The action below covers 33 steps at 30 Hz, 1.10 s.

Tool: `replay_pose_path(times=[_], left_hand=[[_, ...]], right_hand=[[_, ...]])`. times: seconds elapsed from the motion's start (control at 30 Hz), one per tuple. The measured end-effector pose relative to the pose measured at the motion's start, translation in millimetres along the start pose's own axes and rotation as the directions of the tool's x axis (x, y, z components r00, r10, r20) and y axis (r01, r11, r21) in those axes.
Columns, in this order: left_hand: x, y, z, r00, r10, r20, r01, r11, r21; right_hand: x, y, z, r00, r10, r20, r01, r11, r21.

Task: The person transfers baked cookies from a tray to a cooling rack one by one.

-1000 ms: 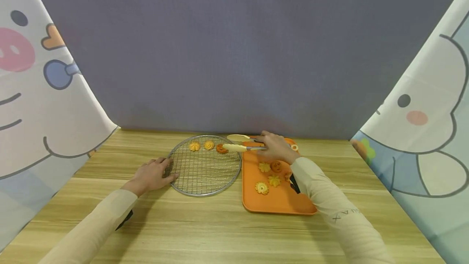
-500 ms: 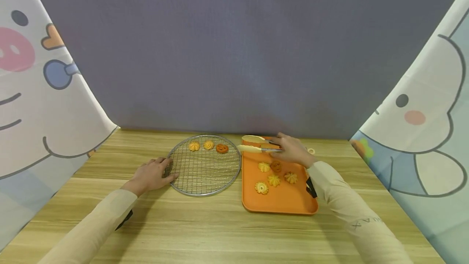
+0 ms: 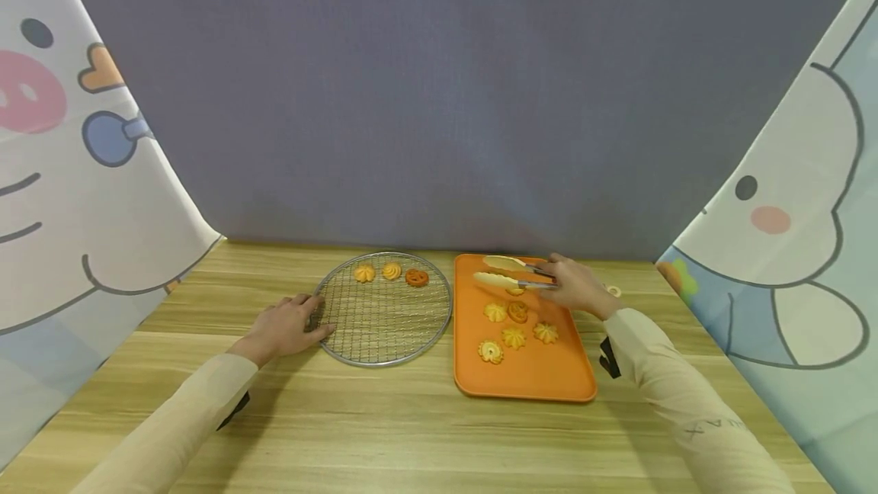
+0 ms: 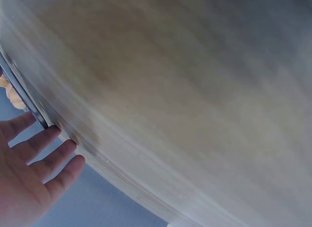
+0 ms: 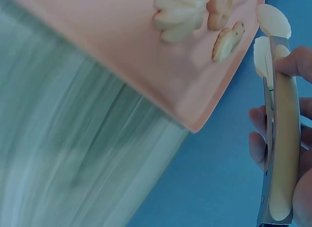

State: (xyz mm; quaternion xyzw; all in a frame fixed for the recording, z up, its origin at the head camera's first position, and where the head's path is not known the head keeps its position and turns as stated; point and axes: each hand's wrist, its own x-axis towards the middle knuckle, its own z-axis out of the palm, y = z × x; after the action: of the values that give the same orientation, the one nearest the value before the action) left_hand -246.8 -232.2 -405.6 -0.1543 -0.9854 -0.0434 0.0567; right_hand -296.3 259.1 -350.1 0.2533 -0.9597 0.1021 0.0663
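My right hand [image 3: 576, 286] grips metal tongs with cream-coloured tips [image 3: 499, 280] above the back of an orange tray [image 3: 528, 383]. Nothing sits between the tong tips, which stand apart. Under them is a partly hidden cookie [image 3: 514, 291]. Several more cookies lie on the tray, among them a ring-shaped one [image 3: 490, 351] and a brown pretzel-shaped one [image 3: 517, 312]. My left hand [image 3: 288, 330] rests at the left rim of a round wire cooling rack [image 3: 384, 326], its fingers loosely spread. Along the rack's back lie two yellow cookies [image 3: 392, 271] and a brown pretzel-shaped cookie [image 3: 416, 277].
Rack and tray stand side by side on a wooden table [image 3: 384, 433], a narrow gap between them. A grey panel [image 3: 439, 97] rises behind the table, with cartoon-printed cloths at both sides. The tongs' end ring [image 3: 613, 291] sticks out behind my right hand.
My right hand has moved right with the tongs, from the rack's back edge to over the tray. The pretzel-shaped cookie on the rack is now uncovered. My left hand has stayed put.
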Motion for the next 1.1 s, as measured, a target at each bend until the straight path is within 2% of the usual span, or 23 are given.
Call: replay_pose_path(times=[0.57,1.1], left_hand=[[-2.5,-0.3,-1.6,1.000,-0.003,0.015,0.003,1.000,-0.009],[0.1,0.5,-4.4,1.000,0.015,-0.001,-0.015,0.999,-0.030]], right_hand=[[-4.3,20,1,0.999,0.041,0.028,-0.041,0.999,0.004],[2.4,22,-2,0.995,0.044,0.089,-0.046,0.999,0.020]])
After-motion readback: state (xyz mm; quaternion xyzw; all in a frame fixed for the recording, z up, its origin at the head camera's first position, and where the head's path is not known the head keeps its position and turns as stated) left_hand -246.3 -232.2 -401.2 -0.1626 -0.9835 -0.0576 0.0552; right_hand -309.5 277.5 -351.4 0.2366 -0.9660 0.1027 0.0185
